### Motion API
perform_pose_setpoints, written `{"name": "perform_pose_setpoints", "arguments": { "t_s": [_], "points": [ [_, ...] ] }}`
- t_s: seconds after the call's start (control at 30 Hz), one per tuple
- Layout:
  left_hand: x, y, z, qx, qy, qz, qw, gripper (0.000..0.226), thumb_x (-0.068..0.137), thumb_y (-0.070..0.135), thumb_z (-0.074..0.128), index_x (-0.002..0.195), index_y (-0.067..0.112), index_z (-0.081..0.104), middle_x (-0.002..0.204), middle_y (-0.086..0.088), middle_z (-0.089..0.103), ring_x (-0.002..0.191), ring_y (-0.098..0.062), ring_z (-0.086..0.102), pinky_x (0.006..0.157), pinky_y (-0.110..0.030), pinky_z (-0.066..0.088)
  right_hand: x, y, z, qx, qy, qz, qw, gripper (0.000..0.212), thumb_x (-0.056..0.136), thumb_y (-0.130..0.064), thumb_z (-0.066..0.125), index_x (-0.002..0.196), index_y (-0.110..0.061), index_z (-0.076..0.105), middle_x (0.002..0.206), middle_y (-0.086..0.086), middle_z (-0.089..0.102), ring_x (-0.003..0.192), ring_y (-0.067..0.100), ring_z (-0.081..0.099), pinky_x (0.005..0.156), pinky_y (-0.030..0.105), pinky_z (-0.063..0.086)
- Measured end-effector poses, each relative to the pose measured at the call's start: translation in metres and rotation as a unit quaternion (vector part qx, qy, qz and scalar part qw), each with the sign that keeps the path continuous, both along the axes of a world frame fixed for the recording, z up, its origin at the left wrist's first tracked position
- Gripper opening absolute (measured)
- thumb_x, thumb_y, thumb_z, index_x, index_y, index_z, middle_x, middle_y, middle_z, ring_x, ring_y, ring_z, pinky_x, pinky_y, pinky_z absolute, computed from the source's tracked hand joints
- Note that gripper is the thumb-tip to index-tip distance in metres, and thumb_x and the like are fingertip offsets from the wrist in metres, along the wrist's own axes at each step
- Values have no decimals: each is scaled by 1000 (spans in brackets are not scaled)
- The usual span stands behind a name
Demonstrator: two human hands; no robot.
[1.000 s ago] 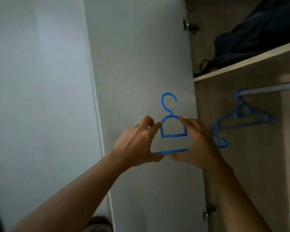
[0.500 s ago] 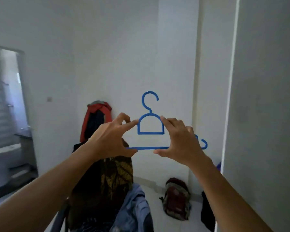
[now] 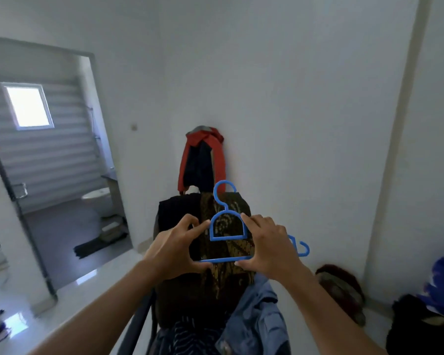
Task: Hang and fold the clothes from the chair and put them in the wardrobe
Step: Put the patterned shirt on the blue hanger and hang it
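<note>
A chair (image 3: 149, 311) draped with a dark batik garment (image 3: 226, 283) and a blue denim shirt (image 3: 256, 321) stands below a red jacket (image 3: 203, 160) hanging on the wall. In front of the batik, the left hand (image 3: 174, 247) and right hand (image 3: 269, 247) each grip one side of a blue plastic hanger (image 3: 228, 226), hook upright.

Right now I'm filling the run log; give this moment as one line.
left hand: holds blue hanger | right hand: holds same | clothes on chair: untouched | phase: approaching
</note>
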State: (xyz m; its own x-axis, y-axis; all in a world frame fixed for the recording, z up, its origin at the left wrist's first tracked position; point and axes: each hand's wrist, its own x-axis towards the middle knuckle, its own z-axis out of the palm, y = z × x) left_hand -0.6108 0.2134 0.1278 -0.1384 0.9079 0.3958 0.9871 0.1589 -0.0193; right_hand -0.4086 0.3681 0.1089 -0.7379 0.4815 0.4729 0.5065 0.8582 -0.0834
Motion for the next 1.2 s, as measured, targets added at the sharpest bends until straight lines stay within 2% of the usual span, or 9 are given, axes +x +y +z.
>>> {"name": "perform_pose_setpoints", "arguments": {
  "t_s": [0.1, 0.2, 0.5, 0.7, 0.97, 1.07, 1.2],
  "points": [
    [-12, 39, -28, -16, -17, 13, 1000, 99, 67, 78, 64, 152, 36, 32, 130, 8, 42, 70, -6, 52, 55, -24, 49, -15, 41, -26, -25, -23, 2, 999, 110, 68, -69, 72, 155, -22, 24, 140, -5, 45, 122, 19, 45, 98, 41, 43],
    [-20, 70, -51, -16, -46, 20, 999, 97, 69, 72, 69, 152, 37, 32, 131, 6, 44, 77, -4, 49, 59, -21, 41, -27, 74, -41, -45, -46, -2, 998, 111, 67, -69, 73, 155, -21, 25, 139, -5, 44, 122, 20, 45, 98, 43, 44],
    [-43, 135, -72, -19, -84, 25, 996, 96, 73, 69, 70, 153, 38, 28, 125, 9, 45, 89, -7, 51, 69, -27, 51, -53, 139, -53, -73, -66, 2, 995, 111, 68, -64, 78, 155, -21, 25, 142, -1, 43, 126, 23, 43, 103, 47, 41],
    [-71, 177, -71, -15, -97, 18, 995, 94, 74, 68, 70, 152, 38, 27, 123, 10, 45, 90, -6, 51, 71, -29, 54, -79, 179, -48, -68, -67, -6, 995, 109, 69, -61, 78, 155, -23, 24, 142, -1, 43, 127, 23, 42, 104, 48, 38],
    [-139, 249, -84, -10, -130, 29, 991, 97, 75, 73, 65, 153, 33, 25, 133, 7, 44, 98, -9, 52, 73, -27, 52, -135, 248, -52, -63, -75, -38, 994, 110, 69, -62, 78, 155, -23, 23, 139, 0, 43, 124, 24, 43, 101, 47, 39],
    [-174, 279, -96, 18, -174, 52, 983, 93, 79, 76, 57, 154, 31, 26, 138, 2, 44, 117, -15, 49, 90, -34, 51, -157, 277, -63, -66, -73, -60, 993, 109, 68, -64, 78, 154, -24, 24, 136, -1, 45, 120, 23, 45, 98, 47, 42],
    [-222, 324, -112, 62, -261, 112, 957, 68, 92, 67, 44, 150, 30, 37, 148, -9, 37, 134, -31, 36, 107, -47, 38, -173, 310, -88, -79, -102, -99, 987, 110, 69, -64, 77, 155, -26, 21, 138, -3, 43, 123, 22, 44, 99, 47, 41]
  ]
}}
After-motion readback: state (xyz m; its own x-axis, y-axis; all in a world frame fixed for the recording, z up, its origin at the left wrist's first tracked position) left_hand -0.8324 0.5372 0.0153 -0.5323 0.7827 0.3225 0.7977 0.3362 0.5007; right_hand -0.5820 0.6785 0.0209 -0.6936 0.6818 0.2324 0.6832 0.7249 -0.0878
